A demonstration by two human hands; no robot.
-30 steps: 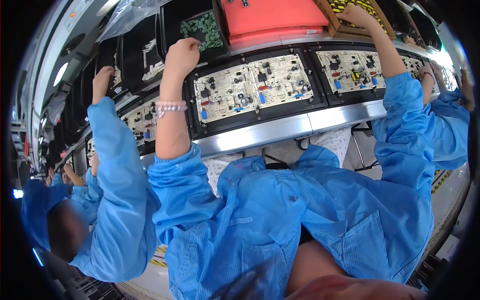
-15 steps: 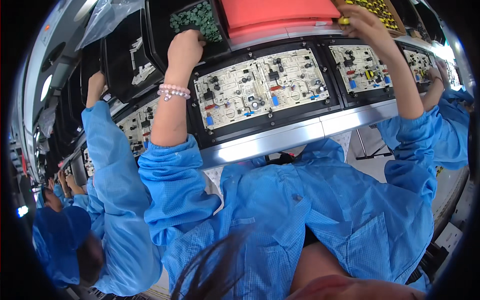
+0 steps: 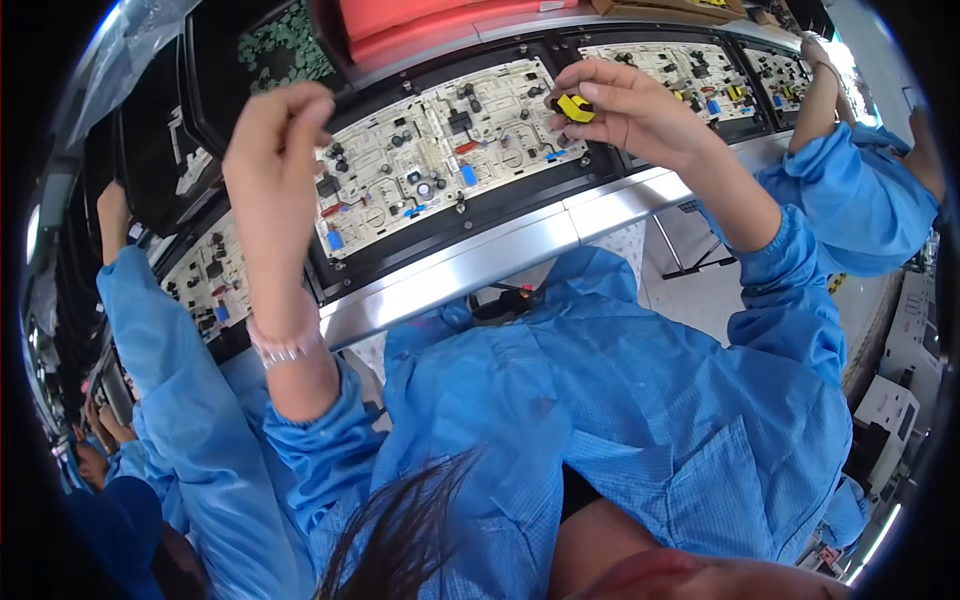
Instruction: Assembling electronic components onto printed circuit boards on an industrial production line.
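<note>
Counter (image 3: 480, 254), metal-edged, by which a black frame (image 3: 520, 195) is carried. Board (image 3: 425, 165), pale, is seated in the frame. Bin (image 3: 215, 75), black, is set beyond the frame's left end. Hands, well apart: the left hand (image 3: 272, 150) is raised near the board's left end, fingers curled, contents indeterminable; the right hand (image 3: 638, 112) is clamped on a yellow part (image 3: 577, 107) over the frame's right end. Green pieces (image 3: 290, 48) are heaped in the bin.

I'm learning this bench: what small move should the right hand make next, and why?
Probably ease the yellow part leftward over the front board: the right hand holds it by that board's right end, where no yellow part shows mounted, while the right board has yellow ones.
</note>
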